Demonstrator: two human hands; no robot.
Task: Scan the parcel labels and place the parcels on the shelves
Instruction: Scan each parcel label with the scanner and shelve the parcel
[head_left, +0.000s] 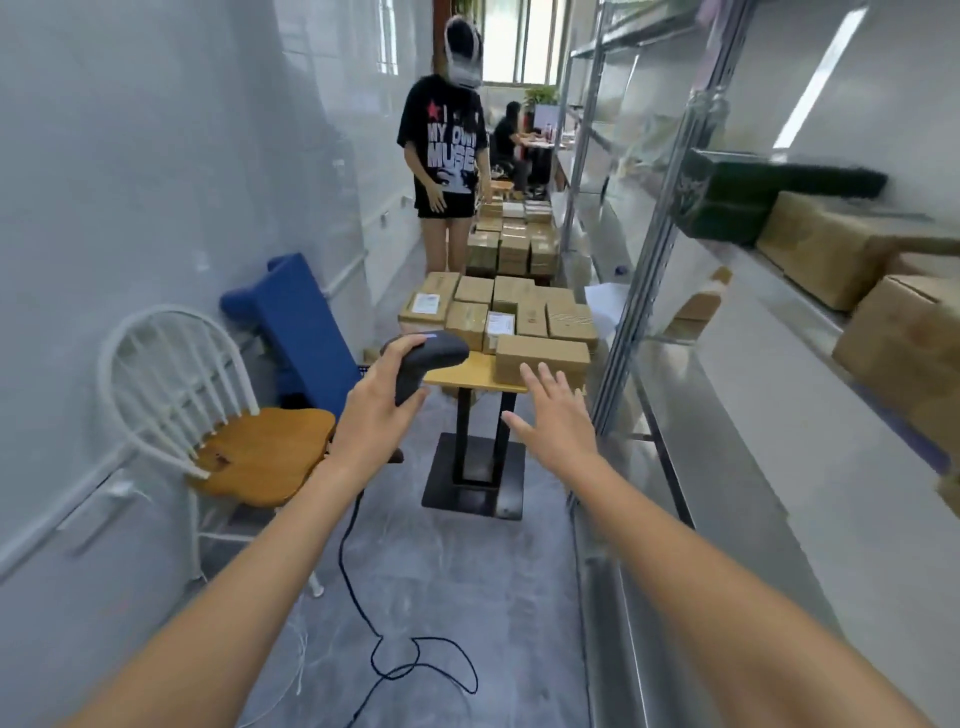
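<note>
At the centre of the view, the left hand (375, 415) curls round the grip of a matte black, pistol-shaped barcode scanner (423, 358), whose rounded head points toward one o'clock with a small blue light on top. A thin black cable (363, 613) hangs from the handle and loops loosely on the mottled grey floor (467, 597) at six o'clock. At three o'clock from the scanner, the right hand (558, 421) is spread wide, fingers straight and apart, holding nothing, its fingertips close below a plain oblong cardboard parcel (543, 359); whether they touch it cannot be told. That parcel lies at the near edge of a small table (457, 375) with a smooth yellow-wood top and a black post on a flat square base. Behind it, at twelve o'clock, more brown parcels (498, 306) are packed side by side, some bearing white labels. Farther at twelve o'clock, a person in a black printed T-shirt (447, 150) stands beside another mass of boxes (511, 234). At nine o'clock sits a chair (208, 405) with a white spindle back and glossy wooden seat. At three o'clock, metal shelves (660, 249) with perforated uprights carry a dark green box (722, 197) and blurred cardboard cartons (831, 244).
</note>
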